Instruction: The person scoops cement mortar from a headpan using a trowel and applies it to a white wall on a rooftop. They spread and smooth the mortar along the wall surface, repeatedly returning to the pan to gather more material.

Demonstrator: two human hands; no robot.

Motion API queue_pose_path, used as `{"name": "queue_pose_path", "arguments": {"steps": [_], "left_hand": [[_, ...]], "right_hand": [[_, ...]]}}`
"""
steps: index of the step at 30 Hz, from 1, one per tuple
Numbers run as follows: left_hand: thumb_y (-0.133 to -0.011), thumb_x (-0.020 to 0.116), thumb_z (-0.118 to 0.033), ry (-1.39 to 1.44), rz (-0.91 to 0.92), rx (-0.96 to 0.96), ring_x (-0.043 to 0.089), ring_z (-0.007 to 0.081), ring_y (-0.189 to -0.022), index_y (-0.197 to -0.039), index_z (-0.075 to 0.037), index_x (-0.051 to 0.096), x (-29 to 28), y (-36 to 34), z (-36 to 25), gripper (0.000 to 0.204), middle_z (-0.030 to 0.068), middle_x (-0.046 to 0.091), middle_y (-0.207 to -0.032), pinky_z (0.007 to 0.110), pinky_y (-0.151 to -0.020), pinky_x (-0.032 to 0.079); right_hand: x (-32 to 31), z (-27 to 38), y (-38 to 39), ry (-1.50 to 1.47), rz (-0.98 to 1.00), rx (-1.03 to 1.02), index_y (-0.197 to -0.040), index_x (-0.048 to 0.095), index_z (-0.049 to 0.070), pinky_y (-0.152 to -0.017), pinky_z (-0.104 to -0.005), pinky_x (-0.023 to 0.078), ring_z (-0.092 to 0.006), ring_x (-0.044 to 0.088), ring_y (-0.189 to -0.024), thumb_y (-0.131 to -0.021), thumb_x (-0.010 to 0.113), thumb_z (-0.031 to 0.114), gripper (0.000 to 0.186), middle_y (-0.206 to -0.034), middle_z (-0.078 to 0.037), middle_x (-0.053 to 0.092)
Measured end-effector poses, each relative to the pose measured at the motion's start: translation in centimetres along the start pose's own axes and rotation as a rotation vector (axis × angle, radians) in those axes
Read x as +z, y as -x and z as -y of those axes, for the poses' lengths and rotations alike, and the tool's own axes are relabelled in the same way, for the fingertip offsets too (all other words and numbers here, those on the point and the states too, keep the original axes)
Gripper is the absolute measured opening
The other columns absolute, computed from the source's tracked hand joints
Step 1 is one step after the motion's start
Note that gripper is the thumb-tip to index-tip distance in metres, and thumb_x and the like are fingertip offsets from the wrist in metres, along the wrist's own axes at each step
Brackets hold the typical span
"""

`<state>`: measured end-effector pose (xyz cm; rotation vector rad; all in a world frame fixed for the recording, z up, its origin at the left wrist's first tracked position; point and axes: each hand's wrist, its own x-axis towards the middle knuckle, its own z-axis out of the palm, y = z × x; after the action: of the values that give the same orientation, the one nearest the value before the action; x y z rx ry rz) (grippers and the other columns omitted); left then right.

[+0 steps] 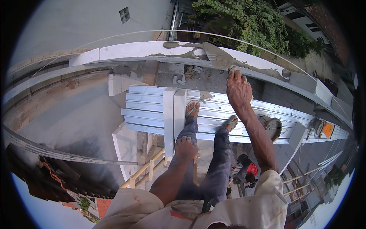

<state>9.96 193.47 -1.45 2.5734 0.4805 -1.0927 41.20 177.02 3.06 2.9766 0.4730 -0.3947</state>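
Note:
My right hand (239, 89) is closed round the handle end of a trowel, reaching out over the wall. Its broad grey blade (219, 56) lies against the top of a course of white blocks (129, 51). Wet grey mortar (263, 70) is smeared along the blocks on both sides of the blade. On my left knee rests my left hand (186, 147), its fingers curled and their tips hidden. A thin pale line (152, 31) stretches above the wall, beyond the trowel.
My sandalled feet stand on ribbed metal sheets (146, 110). Two upright white blocks (169, 118) stand by my left foot. Right of my right foot is a mortar-stained bucket (271, 128). Lower down are bamboo poles (155, 157) and another person in red and dark clothing (251, 169).

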Motion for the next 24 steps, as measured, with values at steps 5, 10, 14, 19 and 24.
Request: {"name": "queue_pose_path", "arguments": {"steps": [5, 10, 14, 19, 24], "left_hand": [[-0.092, 0.064, -0.035, -0.014, 0.02, 0.008, 0.061, 0.0343, -0.121, -0.128, -0.007, 0.068, -0.7, -0.4, 0.5, 0.046, 0.0121, 0.064, -0.128, 0.049, -0.101, 0.05], [-0.094, 0.064, -0.035, -0.07, 0.097, 0.016, 0.061, 0.0353, -0.125, -0.132, -0.008, 0.068, -1.1, -1.5, 0.2, 0.048, 0.012, 0.063, -0.136, 0.05, -0.104, 0.049], [-0.094, 0.065, -0.035, -0.097, 0.124, 0.052, 0.061, 0.0363, -0.125, -0.132, -0.008, 0.068, -1.0, -1.5, -0.9, 0.048, 0.0123, 0.063, -0.137, 0.05, -0.105, 0.049], [-0.093, 0.066, -0.034, -0.246, 0.136, 0.112, 0.062, 0.0372, -0.124, -0.131, -0.006, 0.069, -1.0, -1.9, -3.4, 0.047, 0.0142, 0.064, -0.137, 0.05, -0.105, 0.051], [-0.092, 0.069, -0.03, -0.308, 0.108, 0.186, 0.063, 0.0395, -0.122, -0.129, -0.003, 0.07, -0.9, -1.0, -5.9, 0.046, 0.0165, 0.067, -0.132, 0.049, -0.104, 0.051]], "right_hand": [[0.4, -8.3, 0.1, 0.061, 0.053, 0.246, -0.125, 0.062, -0.003, -0.078, -0.0443, 0.064, -0.0348, 0.075, -0.1, -0.099, 0.055, 0.011, 0.031, -0.115, -0.019, 0.067], [0.1, -15.0, 3.1, -0.144, -0.026, 0.47, -0.115, 0.063, 0.001, -0.076, -0.0504, 0.062, -0.0425, 0.075, -0.092, -0.1, 0.053, 0.016, 0.023, -0.11, -0.022, 0.071], [3.7, -13.6, 12.6, -0.575, -0.291, 0.605, -0.112, 0.064, 0.003, -0.079, -0.0532, 0.057, -0.0454, 0.072, -0.092, -0.095, 0.06, 0.025, 0.028, -0.105, -0.023, 0.071], [11.2, -9.7, 24.9, -1.242, -0.155, 1.094, -0.088, 0.062, 0.0, -0.056, -0.0382, 0.047, -0.0225, 0.056, -0.058, -0.097, 0.062, 0.024, 0.026, -0.071, -0.009, 0.059], [21.5, -12.2, 34.9, -1.697, -0.216, 1.667, -0.089, 0.064, 0.005, -0.041, -0.0288, 0.041, -0.0096, 0.052, -0.049, -0.1, 0.068, 0.03, 0.027, -0.066, -0.001, 0.056]]}}
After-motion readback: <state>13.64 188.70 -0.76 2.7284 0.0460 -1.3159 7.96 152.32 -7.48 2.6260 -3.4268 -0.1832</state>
